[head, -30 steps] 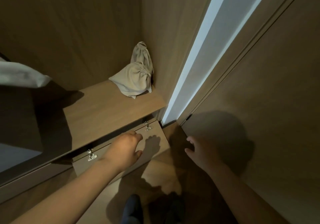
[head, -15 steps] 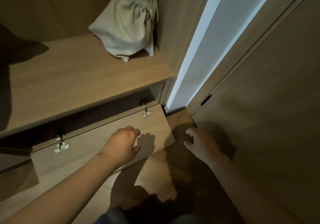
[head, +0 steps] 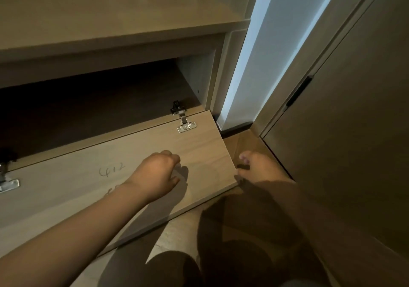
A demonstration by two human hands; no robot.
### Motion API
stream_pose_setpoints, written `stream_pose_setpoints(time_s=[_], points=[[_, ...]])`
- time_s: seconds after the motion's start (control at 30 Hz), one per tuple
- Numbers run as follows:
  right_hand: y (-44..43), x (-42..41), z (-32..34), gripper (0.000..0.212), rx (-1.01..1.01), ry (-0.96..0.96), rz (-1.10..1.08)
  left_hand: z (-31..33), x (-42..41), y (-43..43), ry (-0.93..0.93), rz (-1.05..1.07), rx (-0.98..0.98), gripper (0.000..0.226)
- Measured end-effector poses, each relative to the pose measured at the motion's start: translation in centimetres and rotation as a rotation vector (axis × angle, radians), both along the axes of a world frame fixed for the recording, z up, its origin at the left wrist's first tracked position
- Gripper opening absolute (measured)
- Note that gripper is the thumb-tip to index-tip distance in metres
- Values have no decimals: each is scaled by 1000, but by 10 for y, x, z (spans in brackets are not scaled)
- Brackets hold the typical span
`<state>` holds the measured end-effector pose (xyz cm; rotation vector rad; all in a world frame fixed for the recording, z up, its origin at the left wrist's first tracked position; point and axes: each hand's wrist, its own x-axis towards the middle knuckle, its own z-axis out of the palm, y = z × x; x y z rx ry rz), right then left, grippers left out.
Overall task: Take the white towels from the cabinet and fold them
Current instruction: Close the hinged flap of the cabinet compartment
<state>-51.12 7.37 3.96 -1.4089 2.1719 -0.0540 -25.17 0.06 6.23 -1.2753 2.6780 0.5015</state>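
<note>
Dim warm light, bright pale wall strip (head: 265,49), heavy foreground shadows, wide-angle bowing.

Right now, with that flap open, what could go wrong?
1. The left hand is on or just over the flap; leaning on it may strain the hinge.
2. The right hand sits at the flap's corner, close to the floor, so fingers could get pinched.
3. The compartment is dark and shows no towels; reaching in would be blind.
</note>
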Motion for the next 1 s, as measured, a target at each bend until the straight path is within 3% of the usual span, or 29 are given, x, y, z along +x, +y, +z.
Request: stream_pose_setpoints(time_s=[0.4,0.53,0.77,1.0], points=[[-6,-7,-80,56,24,-142,-74,-78,1,27,-42,-89,-23,63],[0,-2,-87,47,43,-209,-110,-78,-5,28,-51,-96,-15,67],[8,-1,-92,49,-9,-267,-161,-82,-5,35,-53,-74,-27,73],[20,-6,-88,40,-176,-389,-259,-73,-6,48,-45,-58,-78,80]])
